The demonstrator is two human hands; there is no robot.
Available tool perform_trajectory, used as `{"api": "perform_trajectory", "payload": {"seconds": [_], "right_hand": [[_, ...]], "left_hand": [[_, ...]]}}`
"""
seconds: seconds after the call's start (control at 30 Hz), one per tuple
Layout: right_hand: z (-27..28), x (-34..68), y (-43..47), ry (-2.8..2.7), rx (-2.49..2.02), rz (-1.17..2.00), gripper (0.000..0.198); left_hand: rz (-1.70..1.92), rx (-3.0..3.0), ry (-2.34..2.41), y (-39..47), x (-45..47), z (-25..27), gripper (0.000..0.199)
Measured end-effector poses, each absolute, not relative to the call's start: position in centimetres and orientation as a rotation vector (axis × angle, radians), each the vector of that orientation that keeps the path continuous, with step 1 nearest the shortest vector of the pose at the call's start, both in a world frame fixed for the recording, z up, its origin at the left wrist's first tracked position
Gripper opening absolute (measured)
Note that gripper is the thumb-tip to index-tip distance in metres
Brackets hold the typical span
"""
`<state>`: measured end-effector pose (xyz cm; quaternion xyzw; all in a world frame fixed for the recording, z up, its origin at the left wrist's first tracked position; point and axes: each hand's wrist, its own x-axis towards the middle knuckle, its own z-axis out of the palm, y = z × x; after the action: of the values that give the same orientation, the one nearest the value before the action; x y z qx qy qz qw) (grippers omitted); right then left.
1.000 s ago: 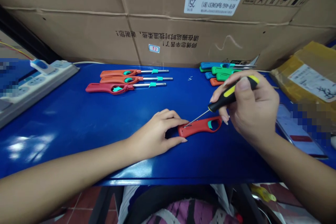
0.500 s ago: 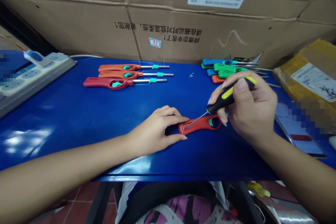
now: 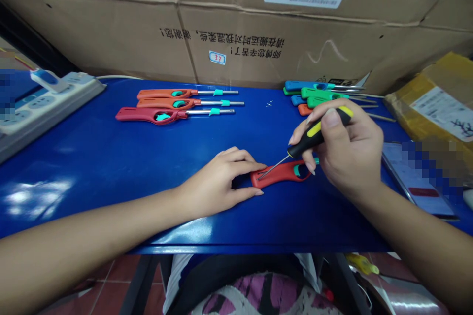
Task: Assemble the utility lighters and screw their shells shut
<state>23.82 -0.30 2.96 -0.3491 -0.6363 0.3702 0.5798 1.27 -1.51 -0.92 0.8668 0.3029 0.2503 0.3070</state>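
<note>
A red lighter with a green trigger lies flat on the blue table, its far end hidden behind my right hand. My left hand pinches the butt of its handle between thumb and fingers. My right hand is wrapped round a black and yellow screwdriver, held at a slant. The screwdriver's tip touches the lighter's handle near the butt, between my left thumb and fingers.
Orange and red lighters lie in a row at the back left. Several blue, green and orange lighters are piled behind my right hand. A power strip, a phone and a taped carton flank them. A large carton walls the back.
My right hand has shifted slightly left with the screwdriver, whose tip has moved a little on the lighter's handle. My left hand keeps its hold.
</note>
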Motion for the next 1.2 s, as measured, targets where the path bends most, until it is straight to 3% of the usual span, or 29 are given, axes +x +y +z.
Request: {"api": "perform_trajectory", "payload": {"seconds": [0.33,0.67,1.2], "right_hand": [[2.9,23.9,-0.4,-1.501,-0.841,0.843,0.026],[3.0,24.1,-1.4,-1.603,-0.639,0.878,0.009],[2.9,24.0,-1.5,-1.596,-0.632,0.816,0.011]], "left_hand": [[0.666,2.284,0.806,-1.5,1.3,-0.7,0.038],[0.663,2.318,0.816,-1.5,1.2,-0.8,0.039],[0.673,2.347,0.804,-1.5,1.2,-0.8,0.04]]}}
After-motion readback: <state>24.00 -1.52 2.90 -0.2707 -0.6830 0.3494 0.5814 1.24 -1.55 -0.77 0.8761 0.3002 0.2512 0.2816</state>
